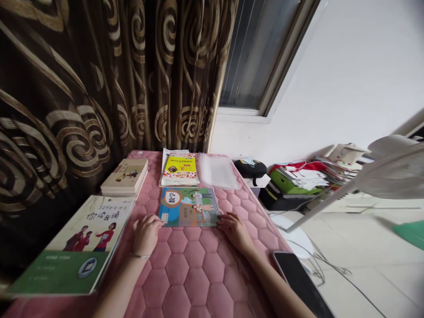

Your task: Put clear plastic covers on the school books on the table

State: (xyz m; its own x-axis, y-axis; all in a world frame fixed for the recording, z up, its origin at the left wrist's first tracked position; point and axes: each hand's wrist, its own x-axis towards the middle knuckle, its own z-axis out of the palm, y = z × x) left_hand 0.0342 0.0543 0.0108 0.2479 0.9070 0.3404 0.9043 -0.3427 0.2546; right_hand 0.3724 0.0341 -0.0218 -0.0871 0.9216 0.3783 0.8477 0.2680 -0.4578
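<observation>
A blue and green mathematics textbook (188, 207) with a cartoon cover lies flat on the pink padded surface (185, 256). At its near left corner my left hand (146, 234) grips the edge, fingers bent together. My right hand (236, 233) holds the near right corner, its fingertips on the cover's edge; the thumb is mostly hidden. Just beyond the textbook are a yellow-covered book (180, 165) on some papers and clear plastic book covers (220, 171). To the left lies a large green and white book (82, 247).
A stack of small tan books (124, 176) stands by the patterned curtain (149, 79). A dark phone (300, 282) lies near the right edge. Beyond that edge are a black case (250, 168), a white fan (394, 165), cables and piled papers (306, 177).
</observation>
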